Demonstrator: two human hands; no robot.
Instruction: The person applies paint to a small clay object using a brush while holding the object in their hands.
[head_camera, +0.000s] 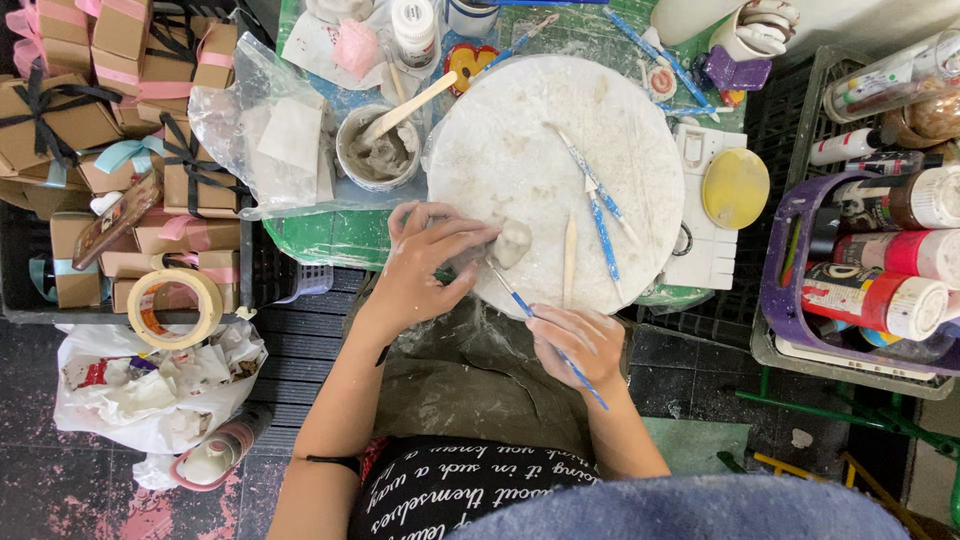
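A small lump of grey clay (513, 242) is held by the left hand (428, 262) near the middle of the frame, at the lower left edge of the round white board (520, 150). The fingers of that hand are curled around the lump. A thin blue tool (545, 330) is gripped like a pencil by the right hand (580, 345), lower down in the frame, and its tip is touching the clay. The shaping step seems to be in hand. For the next move, the lump would need to be kept steady and the tip pressed softly. More blue tools (600, 205) are laid on the board. A cup of wet clay (378, 150) is seen at the upper left of the board.
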